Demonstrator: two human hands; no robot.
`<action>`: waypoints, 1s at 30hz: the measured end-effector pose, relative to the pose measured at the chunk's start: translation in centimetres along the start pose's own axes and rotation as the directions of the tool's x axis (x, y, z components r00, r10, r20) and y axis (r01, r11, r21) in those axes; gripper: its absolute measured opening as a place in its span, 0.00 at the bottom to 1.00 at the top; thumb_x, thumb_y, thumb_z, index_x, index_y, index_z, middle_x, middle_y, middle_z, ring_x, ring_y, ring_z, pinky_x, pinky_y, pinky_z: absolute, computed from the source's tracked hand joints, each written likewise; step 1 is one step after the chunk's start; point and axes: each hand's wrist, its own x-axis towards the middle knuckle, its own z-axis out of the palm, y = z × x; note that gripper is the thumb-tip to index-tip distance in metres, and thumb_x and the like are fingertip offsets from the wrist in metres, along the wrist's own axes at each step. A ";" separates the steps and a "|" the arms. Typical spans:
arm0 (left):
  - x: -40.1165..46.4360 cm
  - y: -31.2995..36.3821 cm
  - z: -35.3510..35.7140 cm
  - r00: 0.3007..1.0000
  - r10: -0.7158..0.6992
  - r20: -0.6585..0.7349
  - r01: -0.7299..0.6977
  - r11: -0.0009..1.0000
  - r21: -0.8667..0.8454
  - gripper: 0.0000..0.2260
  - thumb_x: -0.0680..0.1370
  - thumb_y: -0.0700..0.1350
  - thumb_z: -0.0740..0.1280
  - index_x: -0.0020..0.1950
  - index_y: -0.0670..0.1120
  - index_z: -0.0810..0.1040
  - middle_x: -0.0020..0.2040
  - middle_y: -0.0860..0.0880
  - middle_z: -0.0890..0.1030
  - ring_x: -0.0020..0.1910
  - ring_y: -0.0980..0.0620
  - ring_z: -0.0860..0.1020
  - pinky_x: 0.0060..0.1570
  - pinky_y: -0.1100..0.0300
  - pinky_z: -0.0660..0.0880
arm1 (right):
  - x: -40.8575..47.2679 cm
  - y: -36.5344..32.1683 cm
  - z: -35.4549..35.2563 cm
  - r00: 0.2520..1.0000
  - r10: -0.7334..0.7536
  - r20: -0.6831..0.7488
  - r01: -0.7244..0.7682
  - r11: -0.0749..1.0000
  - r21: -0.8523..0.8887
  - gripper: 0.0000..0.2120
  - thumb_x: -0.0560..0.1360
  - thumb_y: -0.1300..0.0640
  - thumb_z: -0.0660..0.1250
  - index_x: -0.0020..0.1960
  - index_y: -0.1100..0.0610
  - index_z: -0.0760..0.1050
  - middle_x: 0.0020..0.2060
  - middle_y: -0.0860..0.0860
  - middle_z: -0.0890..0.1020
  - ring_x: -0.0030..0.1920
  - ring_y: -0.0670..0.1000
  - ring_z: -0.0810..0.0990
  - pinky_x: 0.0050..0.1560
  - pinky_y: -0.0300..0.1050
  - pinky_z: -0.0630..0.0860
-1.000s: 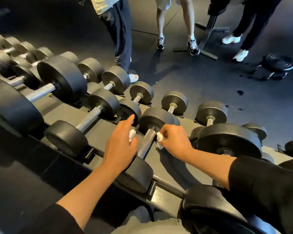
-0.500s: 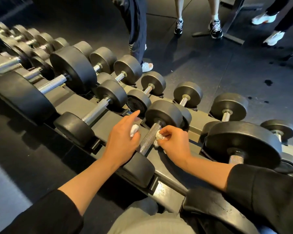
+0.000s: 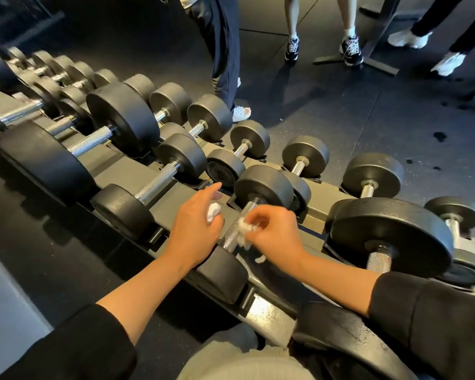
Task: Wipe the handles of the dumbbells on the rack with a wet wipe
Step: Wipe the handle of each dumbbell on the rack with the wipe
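On the dark gym floor the rack (image 3: 176,193) is carrying dumbbells, and the right hand (image 3: 274,234) is pinching a wet wipe (image 3: 243,231) against one knurled handle (image 3: 237,226) while the left hand (image 3: 195,231) is gripping another white wad (image 3: 213,212), so the rubbing step seems in progress and the neighbouring handle probably comes next.

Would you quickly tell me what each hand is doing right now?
Left hand: curled round a white wad, forefinger straight.
Right hand: pinching the wet wipe against the dumbbell handle.

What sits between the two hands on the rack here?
In the head view, the knurled dumbbell handle runs between the left hand and right hand; the right presses a white wipe against it.
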 end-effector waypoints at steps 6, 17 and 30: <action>0.0 0.1 0.1 1.000 -0.013 -0.001 0.013 1.000 0.016 0.22 0.78 0.39 0.64 0.71 0.50 0.67 0.62 0.53 0.75 0.60 0.57 0.71 0.59 0.63 0.63 | 2.0 1.0 0.0 0.992 -0.005 -0.125 -0.033 0.953 -0.302 0.20 0.72 0.63 0.70 0.63 0.56 0.76 0.57 0.51 0.78 0.56 0.51 0.77 0.58 0.46 0.76; 0.0 0.1 0.0 0.998 -0.060 -0.010 0.060 0.998 -0.007 0.23 0.77 0.38 0.63 0.71 0.51 0.67 0.62 0.53 0.75 0.61 0.54 0.72 0.61 0.61 0.66 | 0.0 0.7 0.8 0.929 -0.271 0.252 0.328 0.918 -0.224 0.11 0.71 0.63 0.72 0.52 0.57 0.83 0.48 0.49 0.80 0.47 0.44 0.77 0.49 0.37 0.75; 0.6 -1.1 0.2 0.997 -0.071 -0.003 0.069 0.979 -0.192 0.22 0.77 0.39 0.65 0.70 0.50 0.70 0.58 0.54 0.77 0.48 0.58 0.76 0.45 0.73 0.70 | 3.2 -1.0 0.5 0.974 -0.155 0.164 0.217 0.842 -0.493 0.10 0.76 0.66 0.62 0.43 0.54 0.79 0.42 0.47 0.78 0.48 0.52 0.74 0.48 0.46 0.72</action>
